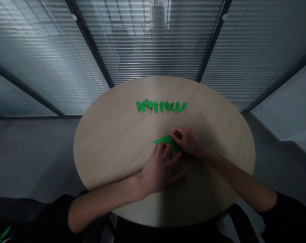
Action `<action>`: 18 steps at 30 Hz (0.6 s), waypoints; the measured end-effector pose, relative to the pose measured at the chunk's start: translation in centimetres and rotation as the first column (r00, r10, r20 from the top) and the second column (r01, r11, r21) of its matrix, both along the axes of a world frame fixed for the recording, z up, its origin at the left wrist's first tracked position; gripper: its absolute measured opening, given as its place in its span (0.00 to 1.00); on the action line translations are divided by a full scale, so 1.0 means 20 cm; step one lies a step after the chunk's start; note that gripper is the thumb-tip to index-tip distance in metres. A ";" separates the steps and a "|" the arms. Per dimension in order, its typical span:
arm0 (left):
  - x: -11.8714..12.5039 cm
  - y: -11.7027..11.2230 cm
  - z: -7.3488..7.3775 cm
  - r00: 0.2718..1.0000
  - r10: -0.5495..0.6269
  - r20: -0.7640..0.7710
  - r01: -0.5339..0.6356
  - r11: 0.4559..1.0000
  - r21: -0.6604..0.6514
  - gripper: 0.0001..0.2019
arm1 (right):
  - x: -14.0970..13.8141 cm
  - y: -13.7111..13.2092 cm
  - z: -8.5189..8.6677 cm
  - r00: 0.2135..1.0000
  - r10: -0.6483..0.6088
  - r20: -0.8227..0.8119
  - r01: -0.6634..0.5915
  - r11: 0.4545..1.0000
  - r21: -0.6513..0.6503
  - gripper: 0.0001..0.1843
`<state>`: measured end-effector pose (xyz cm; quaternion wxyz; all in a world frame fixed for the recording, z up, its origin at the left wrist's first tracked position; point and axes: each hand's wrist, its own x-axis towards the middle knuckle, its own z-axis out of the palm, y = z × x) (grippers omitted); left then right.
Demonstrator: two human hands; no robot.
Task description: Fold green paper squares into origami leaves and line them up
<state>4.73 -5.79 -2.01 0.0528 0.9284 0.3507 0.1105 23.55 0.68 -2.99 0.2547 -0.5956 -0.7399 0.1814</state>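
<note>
A piece of green paper (165, 139) with a pointed left end lies on the round wooden table (112, 135). My left hand (161, 165) rests over its near edge, fingers spread, with the fingertips touching the paper. At the paper's right end my right hand (187, 140) is closed, thumb and forefinger pinching its edge. Part of the paper is hidden under my hands. Beyond them, several small folded green paper pieces (156, 106) stand in an uneven row across the table.
Glass partitions with blinds (153, 60) rise just behind the table's far edge. Grey floor (41, 152) shows on both sides. Green leaves (3, 233) of a plant show at the bottom left corner.
</note>
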 end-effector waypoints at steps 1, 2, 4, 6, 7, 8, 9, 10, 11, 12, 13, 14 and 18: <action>0.00 0.00 0.00 1.000 -0.003 -0.001 0.003 1.000 0.005 0.32 | 0.00 0.00 0.00 1.000 -0.002 0.000 0.002 1.000 0.001 0.07; 0.00 -0.01 0.00 1.000 -0.002 -0.002 0.002 1.000 0.007 0.32 | 0.00 0.00 0.00 1.000 -0.005 0.000 0.005 1.000 0.002 0.07; 0.00 -0.01 0.01 1.000 0.003 -0.015 -0.003 1.000 0.000 0.32 | 0.00 0.00 -0.01 1.000 -0.011 0.001 0.011 1.000 0.003 0.07; 0.00 -0.01 0.02 0.999 -0.001 -0.032 0.000 1.000 -0.014 0.32 | 0.00 0.00 -0.01 1.000 -0.017 0.004 0.017 1.000 0.004 0.07; 0.00 -0.01 0.03 0.999 -0.006 -0.037 0.005 1.000 -0.020 0.32 | 0.00 0.00 0.00 1.000 -0.021 0.005 0.021 1.000 0.004 0.07; 0.00 -0.01 0.03 0.999 -0.010 -0.037 0.010 1.000 -0.023 0.32 | -0.01 0.00 0.00 1.000 -0.021 0.005 0.021 1.000 0.005 0.07; 0.00 0.00 0.03 0.999 -0.015 -0.035 0.015 1.000 -0.022 0.32 | -0.01 0.00 0.00 1.000 -0.019 0.005 0.019 1.000 0.005 0.07; -0.01 0.00 0.02 0.999 -0.018 -0.030 0.018 1.000 -0.018 0.32 | -0.01 0.00 0.00 1.000 -0.015 0.005 0.015 1.000 0.004 0.07; -0.01 0.00 0.01 1.000 -0.016 -0.022 0.015 1.000 -0.011 0.33 | 0.00 0.00 0.00 1.000 -0.009 0.004 0.009 1.000 0.004 0.07; -0.01 0.00 0.00 1.000 -0.011 -0.016 0.011 1.000 -0.004 0.35 | 0.00 0.00 0.00 1.000 -0.002 0.004 0.002 1.000 0.003 0.07; -0.01 0.00 -0.01 1.000 -0.001 -0.011 0.001 1.000 0.002 0.38 | 0.00 0.00 0.00 1.000 0.003 0.004 -0.003 1.000 0.003 0.07; -0.02 0.00 -0.01 1.000 0.008 -0.012 -0.008 1.000 0.001 0.39 | 0.00 0.00 0.01 1.000 0.007 0.005 -0.007 1.000 0.004 0.07; -0.03 -0.02 0.01 0.999 0.033 -0.032 -0.034 0.998 -0.053 0.38 | 0.00 0.01 0.00 1.000 0.011 0.005 -0.011 1.000 0.015 0.07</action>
